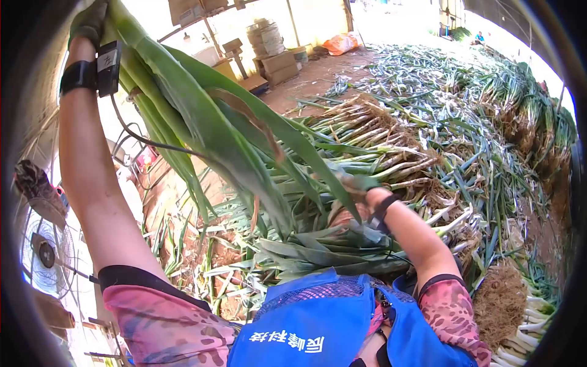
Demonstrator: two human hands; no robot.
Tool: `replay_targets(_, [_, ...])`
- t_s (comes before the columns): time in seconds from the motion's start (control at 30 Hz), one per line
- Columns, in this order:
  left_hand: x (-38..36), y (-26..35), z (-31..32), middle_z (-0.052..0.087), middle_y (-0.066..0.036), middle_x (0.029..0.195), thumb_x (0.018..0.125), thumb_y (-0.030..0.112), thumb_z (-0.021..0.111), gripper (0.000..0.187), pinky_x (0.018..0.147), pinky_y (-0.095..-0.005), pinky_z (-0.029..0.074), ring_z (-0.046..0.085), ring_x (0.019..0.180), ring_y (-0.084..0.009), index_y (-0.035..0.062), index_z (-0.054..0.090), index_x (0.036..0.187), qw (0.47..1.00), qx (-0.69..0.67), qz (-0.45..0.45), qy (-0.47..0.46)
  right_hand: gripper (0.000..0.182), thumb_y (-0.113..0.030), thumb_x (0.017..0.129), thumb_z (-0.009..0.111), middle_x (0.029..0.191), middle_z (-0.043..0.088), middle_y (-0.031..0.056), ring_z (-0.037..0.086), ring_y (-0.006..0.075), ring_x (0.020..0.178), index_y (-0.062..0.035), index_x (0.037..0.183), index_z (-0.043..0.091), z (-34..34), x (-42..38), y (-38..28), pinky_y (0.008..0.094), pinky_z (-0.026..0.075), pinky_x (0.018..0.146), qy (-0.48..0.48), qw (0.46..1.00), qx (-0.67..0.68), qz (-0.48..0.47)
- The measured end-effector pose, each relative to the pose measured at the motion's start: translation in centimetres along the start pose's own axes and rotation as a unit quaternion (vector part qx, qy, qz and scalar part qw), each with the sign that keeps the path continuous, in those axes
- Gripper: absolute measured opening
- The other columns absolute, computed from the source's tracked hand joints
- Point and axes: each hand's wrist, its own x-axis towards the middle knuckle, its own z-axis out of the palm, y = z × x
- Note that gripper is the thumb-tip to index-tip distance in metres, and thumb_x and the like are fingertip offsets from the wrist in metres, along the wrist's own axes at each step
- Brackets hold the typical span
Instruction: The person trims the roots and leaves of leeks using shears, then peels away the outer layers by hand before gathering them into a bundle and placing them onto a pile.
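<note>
My left hand [90, 23], gloved, is raised at the top left and closed around a bunch of long green leek stalks [205, 116], whose leaves hang down across the middle of the view. My right hand [356, 182], in a greenish glove and smeared by motion, reaches over the leek pile at the centre. Behind the hanging leaves, its fingers cannot be made out. Below it lie broad leek leaves [330, 249] in front of my body. White stems with brown roots [391, 153] are stacked just beyond it.
Loose leeks and leaf scraps [428, 110] cover the ground to the right, with upright bundles [526, 101] farther back. A fan [46, 251] stands at the left. Cardboard boxes [280, 67] and an orange sack [340, 44] are at the back. A rooty bundle [500, 300] lies lower right.
</note>
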Motion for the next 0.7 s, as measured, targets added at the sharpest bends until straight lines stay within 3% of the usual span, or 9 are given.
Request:
replay_targets(0.03, [-1.4,0.6,-0.4,0.07,-0.009,0.091,0.067,0.064,0.077,0.072,0.078,-0.0262,0.051,0.065,0.08,-0.0189,-0.0022,0.074,0.095,0.997,0.054,0.008,0.059,0.036,-0.036,0.09,0.062,0.096,0.072,0.0171,0.07,0.0312,0.087,-0.0057,0.107,0.069,-3.3,0.4,0.7,0.0429,0.055,0.073,0.102,0.94,-0.324,-0.036])
replay_targets(0.07, [-3.2,1.3,-0.8,0.07,-0.01,0.094,0.065,0.065,0.077,0.075,0.078,-0.0273,0.051,0.065,0.081,-0.0188,-0.0027,0.073,0.095,0.992,0.067,0.033,0.102,0.041,-0.039,0.084,0.067,0.108,0.069,0.0196,0.068,0.0343,0.098,-0.0074,0.11,0.069,-7.2,1.2,3.0,0.0438,0.055,0.081,0.042,0.905,-0.415,0.088])
replay_targets(0.2, [-2.4,-1.8,-2.6,0.068,-0.007,0.086,0.069,0.06,0.077,0.062,0.074,-0.0283,0.051,0.061,0.072,-0.0182,0.0025,0.071,0.092,0.985,0.065,0.028,0.156,0.031,-0.025,0.092,0.054,0.12,0.065,0.0188,0.063,0.0314,0.114,-0.0077,0.111,0.071,-19.6,-10.5,13.0,0.0444,0.051,0.094,0.287,0.853,-0.339,0.274])
replay_targets(0.27, [-1.5,-3.8,-3.4,0.066,-0.006,0.082,0.071,0.057,0.077,0.055,0.071,-0.0288,0.051,0.06,0.068,-0.0179,0.0051,0.071,0.09,0.991,0.022,-0.02,0.13,0.038,-0.039,0.089,0.057,0.114,0.069,0.0141,0.067,0.0331,0.1,-0.0115,0.111,0.071,-27.3,-17.1,14.5,0.0463,0.052,0.088,0.29,0.818,-0.415,0.271])
replay_targets(0.37, [0.0,-6.0,-3.9,0.065,-0.004,0.076,0.074,0.052,0.076,0.046,0.068,-0.0295,0.052,0.057,0.062,-0.0174,0.009,0.069,0.088,0.986,-0.095,-0.131,0.029,0.05,-0.041,0.084,0.064,0.117,0.067,0.0162,0.064,0.0324,0.103,-0.0075,0.121,0.062,-38.1,-20.5,18.3,0.0427,0.05,0.09,0.506,0.83,-0.208,0.111])
replay_targets(0.47, [-0.7,-5.9,-2.3,0.066,-0.003,0.082,0.081,0.044,0.074,0.035,0.07,-0.0302,0.052,0.059,0.066,-0.0164,0.0109,0.07,0.093,0.966,-0.214,-0.128,-0.075,0.057,-0.036,0.086,0.066,0.127,0.061,0.0185,0.058,0.0301,0.117,-0.0014,0.13,0.055,-32.8,-18.5,4.6,0.0386,0.045,0.1,0.576,0.816,-0.047,-0.034])
replay_targets(0.57, [-3.0,-4.6,-0.8,0.065,-0.005,0.116,0.095,0.026,0.062,0.042,0.103,-0.0283,0.041,0.058,0.11,-0.0126,0.0048,0.057,0.131,0.96,-0.239,-0.011,-0.147,0.038,-0.025,0.094,0.06,0.119,0.065,0.0165,0.063,0.0237,0.107,-0.002,0.125,0.06,-24.5,-15.9,-6.8,0.0293,0.053,0.089,0.411,0.883,-0.017,-0.225])
replay_targets(0.63, [-3.6,-4.8,0.1,0.062,-0.007,0.122,0.096,0.019,0.057,0.039,0.105,-0.03,0.041,0.056,0.114,-0.0157,0.0039,0.055,0.132,0.95,-0.159,0.162,-0.213,0.03,-0.021,0.093,0.063,0.11,0.068,0.0131,0.065,0.0185,0.096,-0.0066,0.119,0.065,-19.6,-12.7,-10.9,0.027,0.055,0.084,0.364,0.857,-0.076,-0.357])
replay_targets(0.7, [-3.9,-5.0,1.0,0.06,-0.009,0.127,0.097,0.012,0.052,0.037,0.107,-0.0317,0.041,0.055,0.118,-0.0188,0.003,0.054,0.133,0.902,-0.076,0.33,-0.268,0.028,-0.019,0.092,0.064,0.106,0.07,0.0117,0.066,0.0173,0.093,-0.0062,0.117,0.066,-14.5,-12.7,-16.8,0.0276,0.056,0.082,0.259,0.909,0.067,-0.321])
